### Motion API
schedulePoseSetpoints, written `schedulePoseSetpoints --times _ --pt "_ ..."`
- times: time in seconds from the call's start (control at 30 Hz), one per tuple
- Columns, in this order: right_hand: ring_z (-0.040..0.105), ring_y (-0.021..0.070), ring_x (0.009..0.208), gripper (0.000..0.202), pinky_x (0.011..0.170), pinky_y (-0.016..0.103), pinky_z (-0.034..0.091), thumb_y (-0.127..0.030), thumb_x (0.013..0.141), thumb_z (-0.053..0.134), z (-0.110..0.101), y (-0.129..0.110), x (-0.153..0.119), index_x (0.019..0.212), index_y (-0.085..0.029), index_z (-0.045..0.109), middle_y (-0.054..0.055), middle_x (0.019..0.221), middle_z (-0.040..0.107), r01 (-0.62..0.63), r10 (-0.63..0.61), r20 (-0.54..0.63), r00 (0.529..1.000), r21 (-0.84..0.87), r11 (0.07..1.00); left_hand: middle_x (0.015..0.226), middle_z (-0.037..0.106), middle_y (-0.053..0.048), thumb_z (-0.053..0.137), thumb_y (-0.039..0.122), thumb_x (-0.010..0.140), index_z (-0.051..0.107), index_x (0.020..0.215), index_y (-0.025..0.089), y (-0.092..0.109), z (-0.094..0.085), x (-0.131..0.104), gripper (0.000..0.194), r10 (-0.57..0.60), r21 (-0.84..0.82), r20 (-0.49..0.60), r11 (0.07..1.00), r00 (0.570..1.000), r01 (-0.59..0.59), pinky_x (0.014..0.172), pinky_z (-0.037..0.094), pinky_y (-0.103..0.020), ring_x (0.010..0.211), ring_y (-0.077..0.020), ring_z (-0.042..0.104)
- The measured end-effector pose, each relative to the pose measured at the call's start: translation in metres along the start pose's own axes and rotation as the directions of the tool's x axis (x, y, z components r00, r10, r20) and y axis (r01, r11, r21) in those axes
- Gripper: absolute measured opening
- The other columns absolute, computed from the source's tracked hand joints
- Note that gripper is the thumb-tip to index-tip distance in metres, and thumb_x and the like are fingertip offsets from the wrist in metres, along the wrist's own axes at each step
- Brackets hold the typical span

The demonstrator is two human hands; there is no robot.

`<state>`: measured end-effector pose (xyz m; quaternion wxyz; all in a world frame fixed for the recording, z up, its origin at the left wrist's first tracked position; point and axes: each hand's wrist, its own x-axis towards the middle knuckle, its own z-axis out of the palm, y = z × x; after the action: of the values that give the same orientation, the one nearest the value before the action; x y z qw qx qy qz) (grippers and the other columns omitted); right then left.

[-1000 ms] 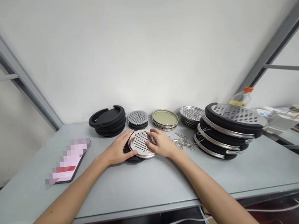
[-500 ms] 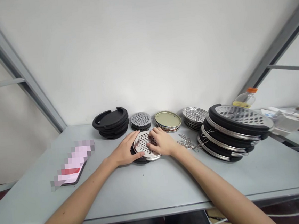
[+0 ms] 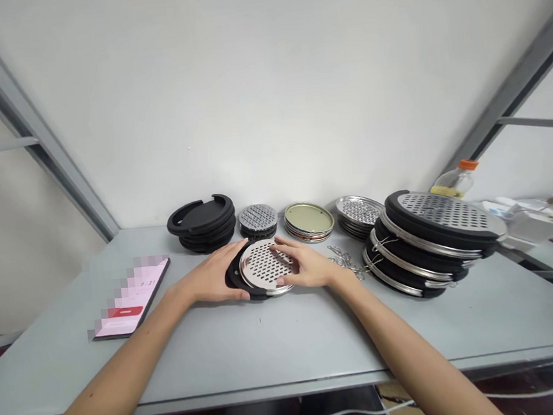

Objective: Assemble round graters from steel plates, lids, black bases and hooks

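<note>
A round metal disc (image 3: 263,265) with grater-like holes lies on a black round holder (image 3: 234,275) in the middle of the table. My left hand (image 3: 217,274) clasps the holder's left side, thumb at the front rim and fingers behind. Over the disc's right side, my right hand (image 3: 305,263) grips with curved fingers and thumb on its face and edge. Behind it stand a stack of black holders (image 3: 203,223), a small stack of grater discs (image 3: 258,217), a stack of gold-coloured lids (image 3: 309,220) and a stack of silver-rimmed perforated discs (image 3: 359,212).
Right of my hands is a tall stack of black-rimmed grater discs (image 3: 434,239) with wire clasps. Loose wire clips (image 3: 346,261) lie beside it. A phone (image 3: 132,297) is at the left. A bottle with an orange cap (image 3: 458,180) stands behind, near the wall (image 3: 266,92).
My left hand has shifted left, off the disc's edge onto the black holder, exposing more of the holder. My right hand's fingers have straightened somewhat and moved toward the disc's right edge.
</note>
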<state>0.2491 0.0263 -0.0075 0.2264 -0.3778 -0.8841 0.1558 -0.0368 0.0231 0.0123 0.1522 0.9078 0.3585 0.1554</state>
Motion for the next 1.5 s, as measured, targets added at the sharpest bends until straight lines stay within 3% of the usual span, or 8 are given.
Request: schedulePoseSetpoints --times 0.13,0.47,0.7,0.87,1.0,1.5 --pt "0.037 0.0347 0.134 0.091 0.109 0.049 0.033 -0.059 0.063 0.072 -0.002 -0.002 0.0 0.138 -0.016 0.044 0.018 0.149 0.032 0.001 -0.001 0.013 1.0 0.035 0.999 0.153 0.025 -0.011 0.071 0.065 0.063 0.014 0.149 0.023 0.0 0.003 0.001 0.111 0.003 -0.019 -0.008 1.0 1.0 -0.003 0.112 0.026 -0.046 0.138 -0.0342 0.026" --pt "0.031 0.0338 0.137 0.093 0.11 0.047 0.03 -0.062 0.065 0.069 0.004 -0.013 0.0 0.14 -0.014 0.041 0.019 0.151 0.027 0.01 -0.011 0.041 0.999 0.031 0.999 0.153 0.024 -0.01 0.07 0.065 0.065 0.013 0.149 0.022 0.004 0.012 0.002 0.11 -0.012 -0.027 -0.01 1.0 1.0 0.011 0.113 0.026 -0.045 0.139 -0.0328 0.025" --pt "0.031 0.0347 0.137 0.1 0.111 0.049 0.029 -0.063 0.062 0.071 -0.001 -0.009 -0.001 0.143 -0.015 0.037 0.019 0.152 0.024 -0.052 0.047 0.071 0.996 0.078 0.996 0.153 0.024 -0.012 0.069 0.069 0.063 0.016 0.149 0.022 -0.001 0.006 0.0 0.111 -0.02 -0.012 0.023 1.0 1.0 0.021 0.112 0.026 -0.046 0.139 -0.0347 0.025" --pt "0.039 0.0334 0.133 0.096 0.109 0.048 0.032 -0.06 0.062 0.073 -0.008 -0.002 -0.007 0.141 -0.016 0.039 0.017 0.147 0.036 -0.083 0.072 0.082 0.994 0.138 0.987 0.151 0.031 -0.009 0.069 0.069 0.062 0.03 0.145 0.028 -0.004 -0.006 -0.003 0.101 -0.061 0.04 0.051 0.997 0.997 0.059 0.109 0.029 -0.049 0.136 -0.0361 0.029" --pt "0.042 0.0333 0.13 0.101 0.11 0.047 0.031 -0.056 0.056 0.078 -0.011 0.004 -0.013 0.14 -0.016 0.041 0.015 0.145 0.041 -0.096 0.087 0.056 0.995 0.191 0.977 0.144 0.042 -0.009 0.071 0.066 0.062 0.038 0.141 0.026 -0.003 -0.008 -0.002 0.095 -0.012 0.008 0.038 1.0 0.999 0.011 0.108 0.031 -0.047 0.132 -0.034 0.036" --pt "0.049 0.0323 0.124 0.098 0.107 0.047 0.036 -0.056 0.055 0.079 -0.007 0.006 -0.013 0.138 -0.016 0.043 0.014 0.138 0.049 -0.098 0.095 0.026 0.995 0.214 0.972 0.143 0.044 -0.009 0.077 0.061 0.059 0.034 0.143 0.025 -0.003 0.001 0.001 0.101 -0.017 -0.104 -0.035 0.994 0.999 0.014 0.107 0.034 -0.042 0.128 -0.0311 0.043"
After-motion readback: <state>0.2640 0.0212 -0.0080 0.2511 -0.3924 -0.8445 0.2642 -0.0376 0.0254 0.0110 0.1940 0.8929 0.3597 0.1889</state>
